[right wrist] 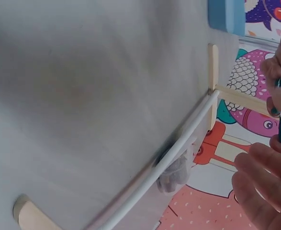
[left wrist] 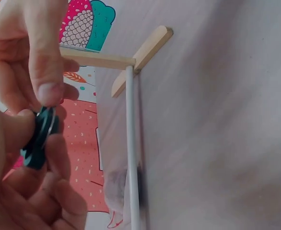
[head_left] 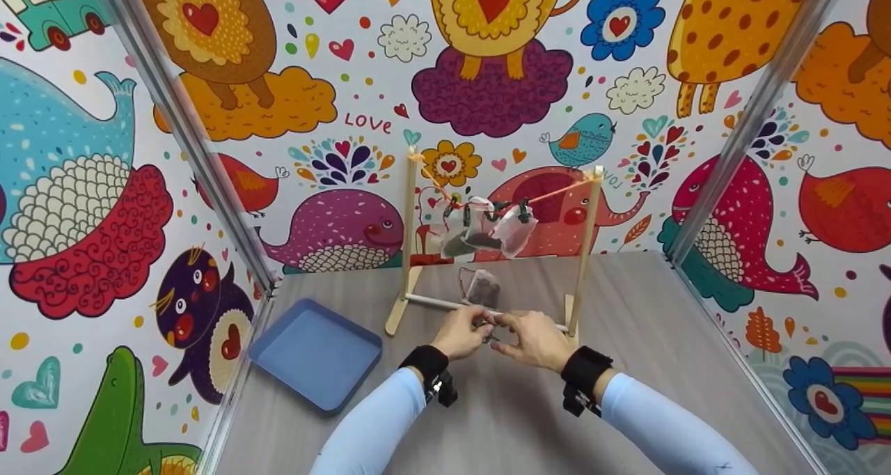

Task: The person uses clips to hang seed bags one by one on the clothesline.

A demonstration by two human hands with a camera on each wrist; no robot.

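Note:
In the head view both hands meet just in front of the white rod of a small wooden stand. My left hand (head_left: 461, 331) pinches a dark green clip (left wrist: 40, 136) between thumb and fingers. At the clip's other end, the right hand (head_left: 536, 339) grips it with thumb and forefinger, its remaining fingers spread loosely in the right wrist view. Behind the rod, a filled tea bag (head_left: 483, 288) with a red string rests on the table. More tea bags (head_left: 511, 231) hang above from an orange cord (head_left: 565, 191), held by dark clips (head_left: 525, 212).
Two wooden posts (head_left: 409, 231) on flat feet carry the cord, joined low down by the white rod (head_left: 435, 302). A blue tray (head_left: 317, 353) lies on the table to the left. Printed walls (head_left: 362, 64) with metal corner rails enclose the grey table (head_left: 661, 363).

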